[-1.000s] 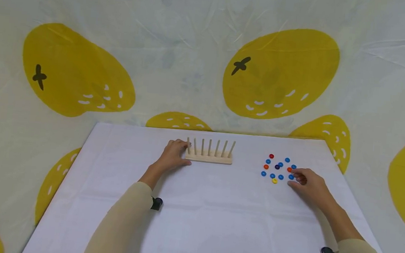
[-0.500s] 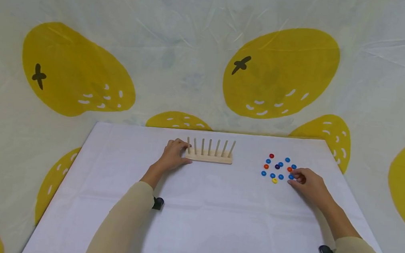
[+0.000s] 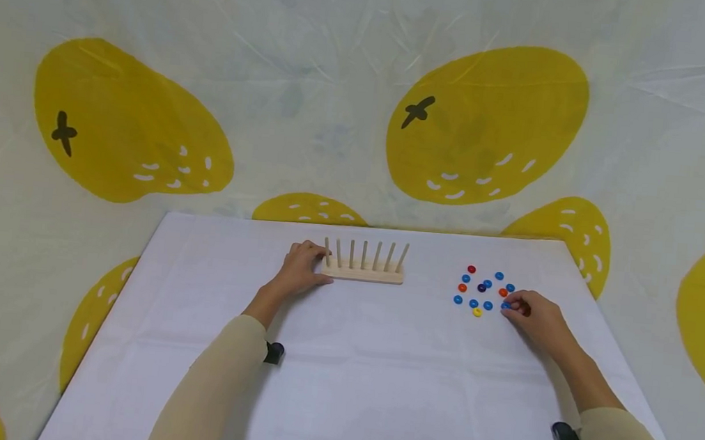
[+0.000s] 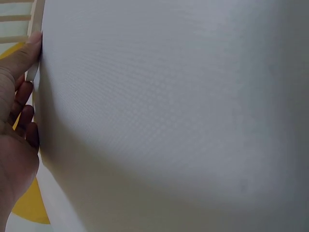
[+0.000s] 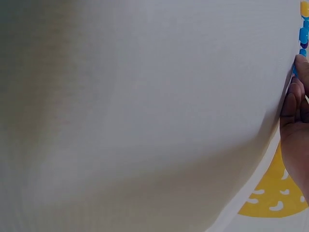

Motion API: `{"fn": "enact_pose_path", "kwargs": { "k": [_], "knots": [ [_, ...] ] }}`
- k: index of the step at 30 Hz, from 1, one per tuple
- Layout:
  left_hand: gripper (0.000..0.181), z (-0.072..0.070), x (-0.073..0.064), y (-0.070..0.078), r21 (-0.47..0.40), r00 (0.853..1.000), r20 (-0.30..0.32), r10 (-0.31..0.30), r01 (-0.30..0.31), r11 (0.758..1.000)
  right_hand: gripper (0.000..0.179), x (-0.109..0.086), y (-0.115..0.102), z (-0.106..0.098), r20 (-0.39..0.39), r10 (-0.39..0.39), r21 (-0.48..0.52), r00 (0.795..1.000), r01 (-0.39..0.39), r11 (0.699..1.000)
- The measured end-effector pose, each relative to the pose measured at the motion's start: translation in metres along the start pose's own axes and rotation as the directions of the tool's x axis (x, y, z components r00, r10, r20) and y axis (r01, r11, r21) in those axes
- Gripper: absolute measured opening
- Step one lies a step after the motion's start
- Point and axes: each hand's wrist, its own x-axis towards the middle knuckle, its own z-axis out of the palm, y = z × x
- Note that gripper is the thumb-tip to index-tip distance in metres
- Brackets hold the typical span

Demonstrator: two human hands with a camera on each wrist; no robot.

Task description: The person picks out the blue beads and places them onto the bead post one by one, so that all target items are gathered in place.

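A pale wooden peg rack (image 3: 362, 275) with a row of upright pegs stands near the back of the table. My left hand (image 3: 300, 269) grips its left end, thumb at the front and fingers behind; the left wrist view shows the thumb (image 4: 33, 42) on the base's edge. On the right, my right hand (image 3: 539, 319) pinches a blue ring (image 3: 505, 306) between thumb and fingers, low at the table top. Beside it lie loose rings: several blue ones, a red ring (image 3: 471, 269), two orange ones, a dark purple ring (image 3: 481, 288) and a yellow ring (image 3: 477, 313).
A white cloth covers the table (image 3: 376, 383). Behind it hangs a pale curtain (image 3: 312, 105) printed with big yellow fruit, meeting the table's back edge. The ring cluster lies to the right of the rack.
My right thumb and fingers have closed together on the blue ring at the cluster's right side. The left hand and the rack keep their place.
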Motion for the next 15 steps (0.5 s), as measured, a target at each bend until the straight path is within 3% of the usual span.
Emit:
{"fn": "enact_pose_path", "kwargs": {
  "k": [15],
  "knots": [
    [0.06,-0.0014,-0.0002,-0.0043,-0.032,1.0,0.006,0.025,-0.025,0.999,0.036,-0.0013,-0.0042,-0.0054,0.004,0.006,-0.001,1.0,-0.006,1.0]
  ]
}}
